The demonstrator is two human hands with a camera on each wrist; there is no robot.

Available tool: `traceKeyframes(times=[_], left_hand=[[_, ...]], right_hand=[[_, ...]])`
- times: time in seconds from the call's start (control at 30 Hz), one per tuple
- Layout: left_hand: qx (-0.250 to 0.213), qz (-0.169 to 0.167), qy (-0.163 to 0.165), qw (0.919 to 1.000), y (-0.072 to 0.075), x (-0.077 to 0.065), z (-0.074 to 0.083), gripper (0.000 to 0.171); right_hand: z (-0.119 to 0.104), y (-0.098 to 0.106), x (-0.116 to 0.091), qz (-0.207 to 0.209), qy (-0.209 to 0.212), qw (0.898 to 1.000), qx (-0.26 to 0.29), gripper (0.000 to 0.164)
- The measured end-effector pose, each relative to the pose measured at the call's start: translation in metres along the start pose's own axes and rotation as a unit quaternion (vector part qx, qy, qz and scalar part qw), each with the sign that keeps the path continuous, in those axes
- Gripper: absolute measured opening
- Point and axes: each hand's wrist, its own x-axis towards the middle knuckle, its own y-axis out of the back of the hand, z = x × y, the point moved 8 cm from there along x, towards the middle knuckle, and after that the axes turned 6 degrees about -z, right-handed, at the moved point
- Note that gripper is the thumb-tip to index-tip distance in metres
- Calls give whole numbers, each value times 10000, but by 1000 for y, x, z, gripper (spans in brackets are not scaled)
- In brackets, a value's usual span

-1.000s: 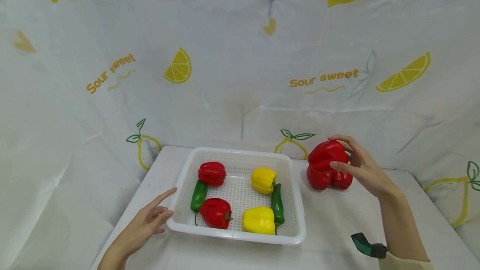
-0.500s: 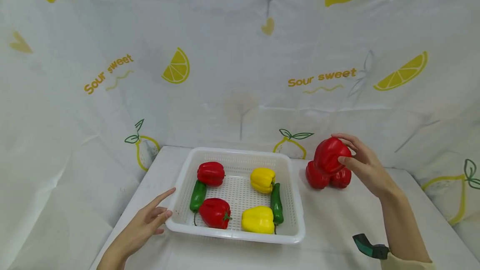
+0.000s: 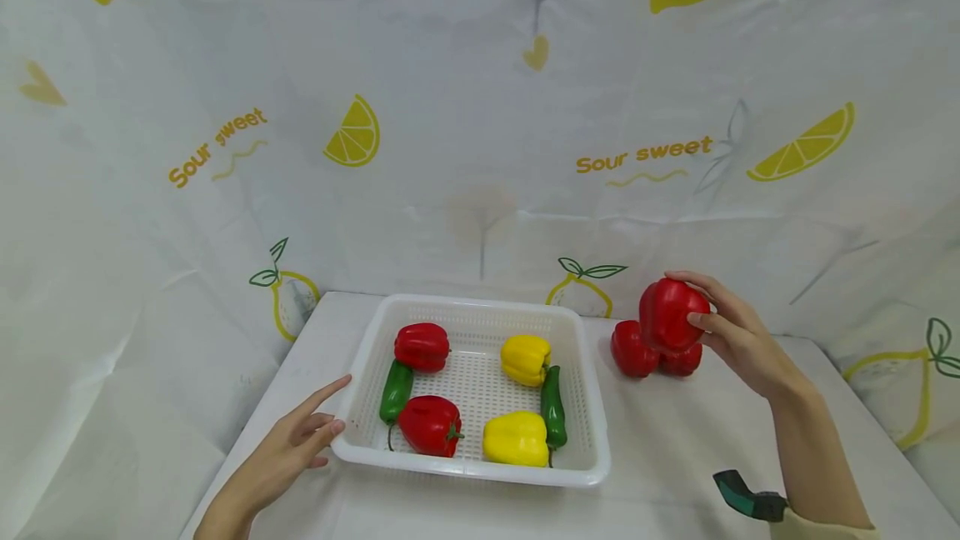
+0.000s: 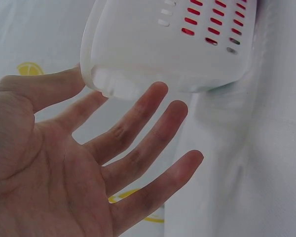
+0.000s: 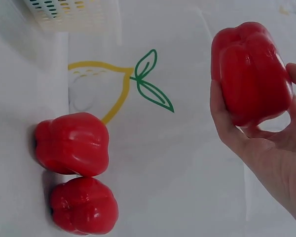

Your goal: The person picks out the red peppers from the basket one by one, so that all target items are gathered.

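Observation:
My right hand (image 3: pixel 738 348) holds a red bell pepper (image 3: pixel 670 315) between thumb and fingers, raised above the table. Just below and behind it sit two more red bell peppers (image 3: pixel 633 350), side by side; the right wrist view shows this pair (image 5: pixel 74 144) apart from the held one. My left hand (image 3: pixel 279 450) rests its fingertips at the left front corner of a white plastic basket (image 3: pixel 480 475). Seen from the left wrist, the thumb touches the basket rim (image 4: pixel 87 54) and the other fingers stretch loosely beside its wall.
Inside the basket lie two red bell peppers (image 3: pixel 430 426), two yellow bell peppers (image 3: pixel 516 440) and two long green peppers (image 3: pixel 553 407). The white table (image 3: pixel 660 457) meets a lemon-printed cloth (image 3: pixel 480 148) at the back.
The held red bell pepper has shifted right and turned in my right hand, uncovering more of the two red peppers behind. My left hand stays at the basket corner.

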Motion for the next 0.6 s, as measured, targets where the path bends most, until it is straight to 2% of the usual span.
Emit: traceKeyframes(times=[0.13,0.27,0.43,0.6], left_hand=[[-7,9,15,10000,0,0,0,65],[-11,18,23,10000,0,0,0,64],[-15,12,16,10000,0,0,-1,64],[27,-10,37,10000,0,0,0,65]], right_hand=[[3,5,-4,173,-210,9974,-666,70],[7,8,-8,340,-487,9892,-1337,86],[13,13,-14,367,-591,9859,-1524,100],[21,28,-22,426,-697,9816,-1723,101]])
